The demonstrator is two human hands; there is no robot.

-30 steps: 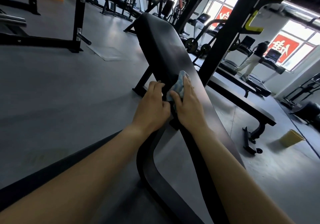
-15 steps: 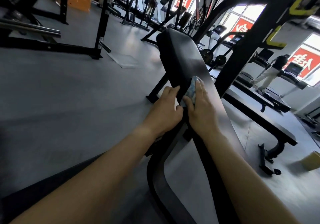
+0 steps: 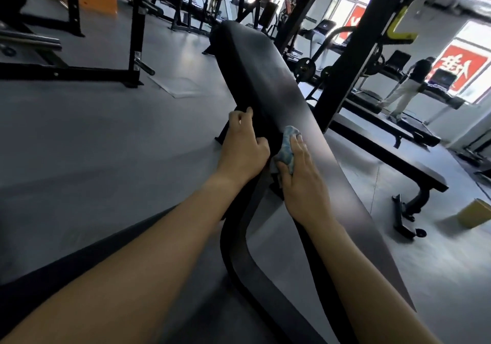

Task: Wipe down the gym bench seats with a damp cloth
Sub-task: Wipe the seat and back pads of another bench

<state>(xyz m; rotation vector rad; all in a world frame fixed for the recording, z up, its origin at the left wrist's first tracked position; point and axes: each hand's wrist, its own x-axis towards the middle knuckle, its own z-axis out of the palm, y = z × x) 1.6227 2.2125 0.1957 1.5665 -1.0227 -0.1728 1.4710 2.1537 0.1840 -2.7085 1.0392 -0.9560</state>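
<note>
A long black padded bench [image 3: 263,70] runs away from me up the middle of the view. My right hand [image 3: 301,176] lies on the pad and holds a bunched blue cloth [image 3: 288,147] against its left part, fingers over the cloth. My left hand [image 3: 243,152] grips the bench's left side edge, fingers curled round the rim, just left of the cloth.
A thick black rack upright [image 3: 353,59] rises right beside the bench. A second flat bench [image 3: 398,163] stands to the right, with a yellow box [image 3: 475,212] on the floor past it. A person [image 3: 406,86] walks on a treadmill at the far right. Grey floor spreads to the left.
My left hand has slid further up the bench's side edge. The right hand with the cloth stays on the pad, and my view has shifted closer.
</note>
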